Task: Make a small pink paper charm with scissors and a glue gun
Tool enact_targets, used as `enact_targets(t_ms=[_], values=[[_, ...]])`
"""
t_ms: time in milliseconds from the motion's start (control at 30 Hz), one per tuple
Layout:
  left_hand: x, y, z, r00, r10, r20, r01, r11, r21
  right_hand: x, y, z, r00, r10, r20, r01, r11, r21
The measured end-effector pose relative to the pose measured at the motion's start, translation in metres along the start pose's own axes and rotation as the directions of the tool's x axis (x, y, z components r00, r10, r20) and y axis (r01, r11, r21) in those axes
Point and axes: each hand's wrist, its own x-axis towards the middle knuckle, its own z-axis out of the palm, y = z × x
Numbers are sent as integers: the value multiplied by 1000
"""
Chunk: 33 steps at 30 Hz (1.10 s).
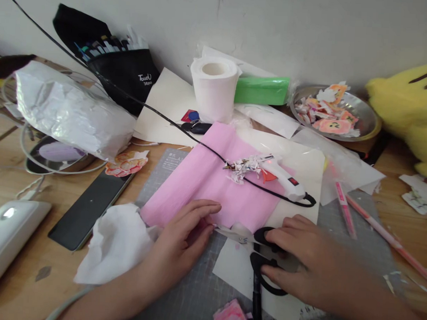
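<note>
Gripping scissors (246, 238), right hand (303, 256) has blades (235, 235) pointing left, roughly parallel to table (63, 186) back edge, tips just beside left hand (183, 239); its fingers' hold unclear. Pink paper (195, 178) lies beyond.

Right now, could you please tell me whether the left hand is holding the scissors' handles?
No, the right hand holds the scissors by their black handles.

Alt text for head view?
Right hand holds black-handled scissors, pointing toward the left hand at the lower edge of pink paper. A white corded tool lies partly on it; behind are a white roll and a metal bowl of paper scraps.
</note>
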Motion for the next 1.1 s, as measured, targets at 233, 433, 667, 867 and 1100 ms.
enact_targets(t_ms=[233, 433, 667, 867, 1100], values=[[-1, -1, 1, 1000, -3, -1, 3, 1000, -10, 1, -2, -3, 999, 25, 20, -25, 999, 32], [-1, 0, 0, 1000, 4, 6, -4, 1000, -18, 2, -3, -2, 1000, 10, 28, -11, 1000, 19], [2, 1, 1, 1000, 16, -6, -16, 1000, 2, 0, -4, 0, 1000, 7, 25, -7, 1000, 12], [0, 0, 1, 1000, 5, -18, -5, 1000, -13, 0, -3, -1, 999, 14, 34, -14, 1000, 12], [-1, 0, 1, 1000, -8, -20, 7, 999, -46, 1, -6, -1, 1000, -16, 23, 16, 1000, -5]])
